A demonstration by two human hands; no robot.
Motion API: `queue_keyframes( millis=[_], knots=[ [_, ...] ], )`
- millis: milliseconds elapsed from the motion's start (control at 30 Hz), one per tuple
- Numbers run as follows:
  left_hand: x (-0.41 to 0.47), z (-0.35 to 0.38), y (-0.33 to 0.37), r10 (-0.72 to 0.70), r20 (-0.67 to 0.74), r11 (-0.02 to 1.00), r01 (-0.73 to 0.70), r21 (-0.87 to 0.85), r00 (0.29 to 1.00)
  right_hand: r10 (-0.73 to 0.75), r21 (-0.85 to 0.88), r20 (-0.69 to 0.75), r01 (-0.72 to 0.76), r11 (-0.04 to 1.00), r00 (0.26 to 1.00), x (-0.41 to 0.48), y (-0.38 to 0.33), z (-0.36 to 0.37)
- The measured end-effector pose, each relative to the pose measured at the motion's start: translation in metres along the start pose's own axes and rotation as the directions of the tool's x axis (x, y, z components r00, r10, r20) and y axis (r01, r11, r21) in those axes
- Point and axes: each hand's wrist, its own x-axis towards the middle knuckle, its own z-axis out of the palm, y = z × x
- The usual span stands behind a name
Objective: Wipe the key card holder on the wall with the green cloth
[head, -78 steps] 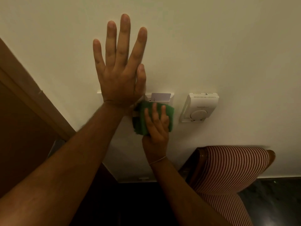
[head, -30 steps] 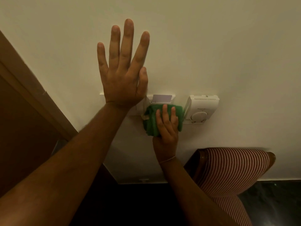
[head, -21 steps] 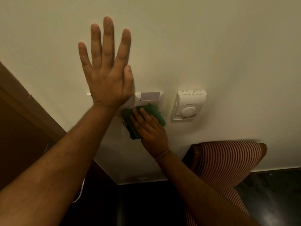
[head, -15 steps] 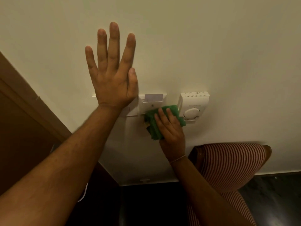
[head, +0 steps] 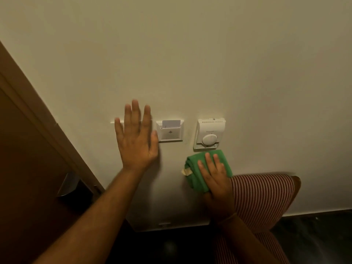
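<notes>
Right hand [head: 216,180], fingers flat on the cloth [head: 198,174], rests below the holder [head: 170,130]; left hand [head: 136,138], fingers spread, braces the wall [head: 190,54].

Cream wall [head: 209,54] – striped chair [head: 261,197], dim rm

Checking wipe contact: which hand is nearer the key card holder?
Left. The left hand lies open directly beside the key card holder, on its left. The right hand, holding the green cloth, sits lower right, below the thermostat.
</notes>
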Motion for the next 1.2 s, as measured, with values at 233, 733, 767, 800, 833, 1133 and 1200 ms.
queue_keyframes(
  millis=[233,733,767,800,833,1133,1200],
  knots=[
    [-0.154,0.030,0.077,0.000,0.332,0.992,0.041,-0.117,0.943,0.196,-0.100,0.127,-0.184,0.978,0.972,-0.060,0.061,-0.040],
    [-0.448,0.119,0.164,0.090,0.823,0.995,-0.020,-0.095,0.561,0.566,-0.341,0.744,-0.526,0.779,0.355,-0.367,0.168,0.033],
    [-0.459,0.121,0.165,0.085,0.827,0.996,-0.018,-0.090,0.556,0.569,-0.362,0.755,-0.517,0.776,0.326,-0.379,0.178,0.041],
    [-0.472,0.126,0.164,0.085,0.840,0.996,-0.025,-0.085,0.536,0.576,-0.383,0.756,-0.504,0.774,0.311,-0.391,0.189,0.050],
    [-0.482,0.129,0.161,0.084,0.854,0.996,-0.034,-0.077,0.513,0.588,-0.398,0.750,-0.502,0.767,0.303,-0.404,0.197,0.061],
    [-0.482,0.128,0.125,0.053,0.889,0.993,-0.114,0.000,0.455,0.575,-0.558,0.818,-0.249,0.791,-0.008,-0.436,0.214,0.088],
    [-0.461,0.121,0.121,0.040,0.872,0.994,-0.106,0.014,0.488,0.564,-0.550,0.826,-0.218,0.806,0.002,-0.411,0.203,0.079]
  ],
)
